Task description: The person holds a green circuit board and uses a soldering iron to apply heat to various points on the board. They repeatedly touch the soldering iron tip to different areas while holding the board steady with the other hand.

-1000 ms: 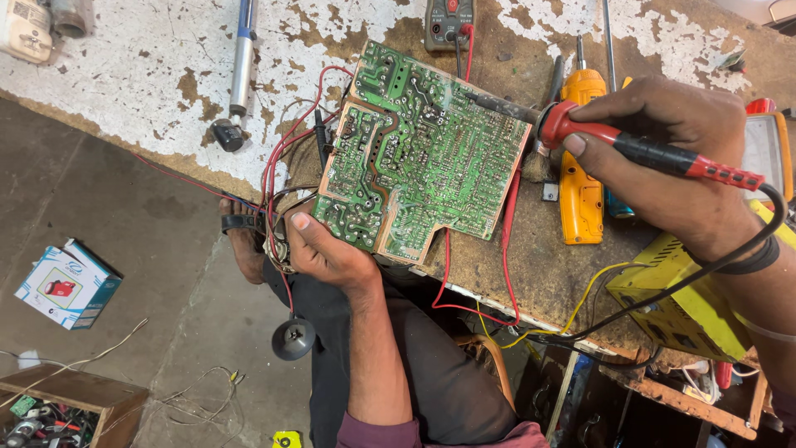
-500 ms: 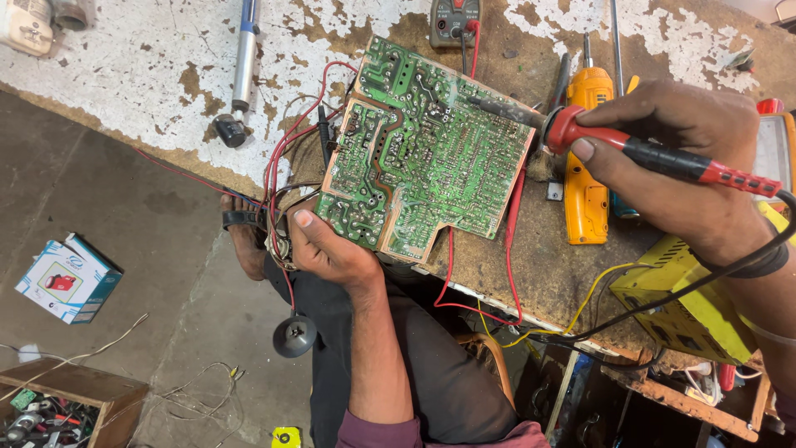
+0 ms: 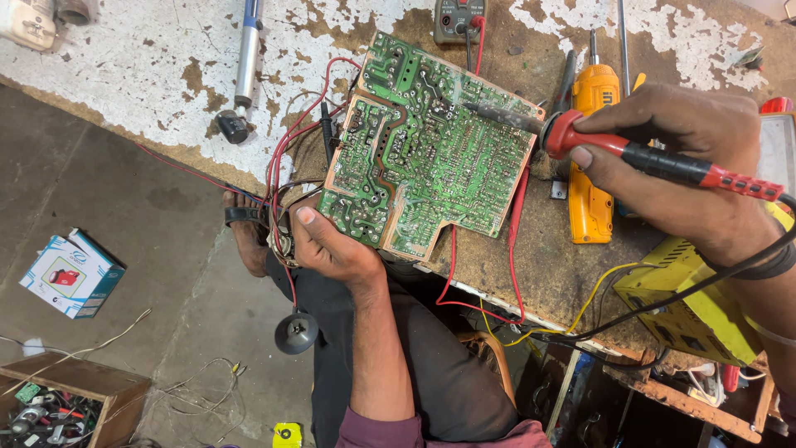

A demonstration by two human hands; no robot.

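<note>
a green circuit board [image 3: 423,153] is pinched at its near left corner by the left hand [image 3: 327,245]; a red soldering iron [image 3: 638,153] (tip on the board) is clamped in the right hand [image 3: 688,166].

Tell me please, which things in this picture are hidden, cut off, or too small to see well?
Head view only:
- The component side of the green circuit board faces down, hidden by the board itself.
- The soldering iron tip: contact with a joint is too small to judge.
- The meter is cut by the top edge.
- The left hand hides the board's corner.
</note>
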